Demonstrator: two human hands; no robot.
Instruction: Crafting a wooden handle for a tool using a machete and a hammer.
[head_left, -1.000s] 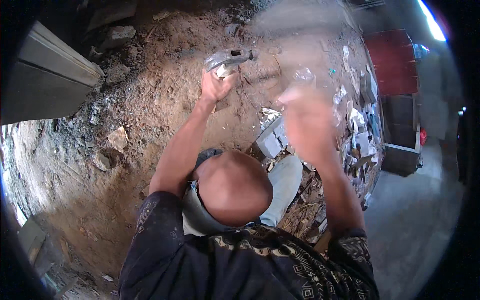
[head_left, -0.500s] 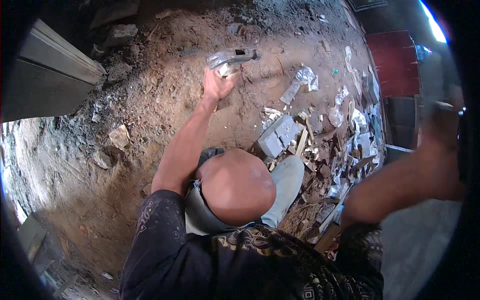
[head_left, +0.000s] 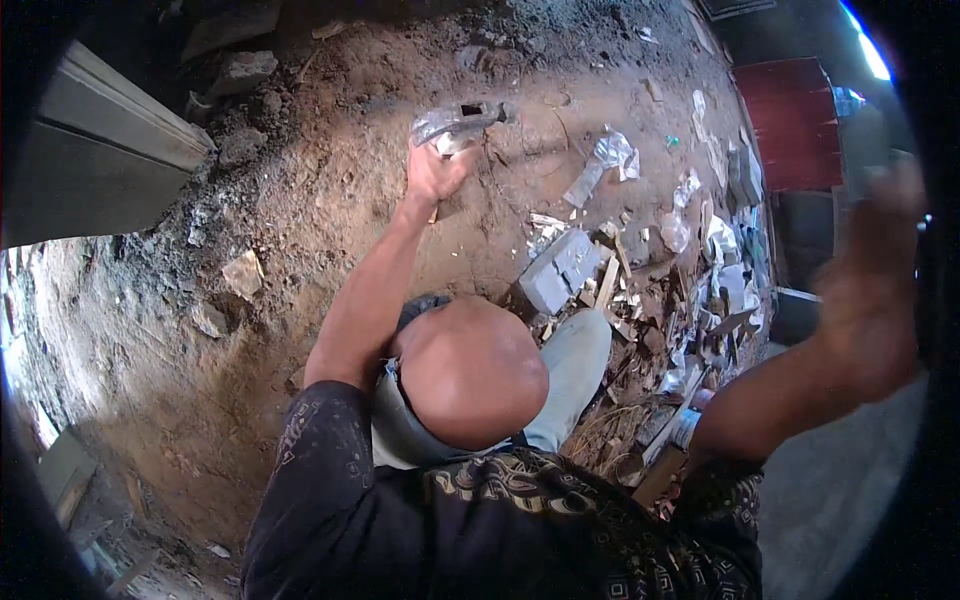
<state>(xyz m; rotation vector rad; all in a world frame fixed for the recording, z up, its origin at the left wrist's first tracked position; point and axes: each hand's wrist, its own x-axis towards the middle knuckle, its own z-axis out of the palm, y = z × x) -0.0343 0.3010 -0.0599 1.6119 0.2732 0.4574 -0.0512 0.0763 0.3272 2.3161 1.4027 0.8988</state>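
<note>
My left hand (head_left: 437, 176) is closed around a pale wooden handle (head_left: 455, 143) just below a metal hammer head (head_left: 455, 122). A dark rectangular hole shows in the upper face of the head. That arm stretches forward over the bare dirt. My right hand (head_left: 890, 200) is raised high at the right rim, far from the hammer head. Motion smears its fingers. A dim greyish shape shows just above that hand, too blurred to name.
My bare knee (head_left: 470, 370) is bent in front of me. Beyond it lies a grey block (head_left: 560, 270) among wood chips. Crumpled clear plastic (head_left: 613, 155) lies on the dirt. Rubble and scraps line the right side, near a red panel (head_left: 788, 125). A grey board (head_left: 120, 150) juts in at left.
My right hand and forearm have swung upward at the right edge. The hammer head has tipped slightly in my left hand, which otherwise stays in place.
</note>
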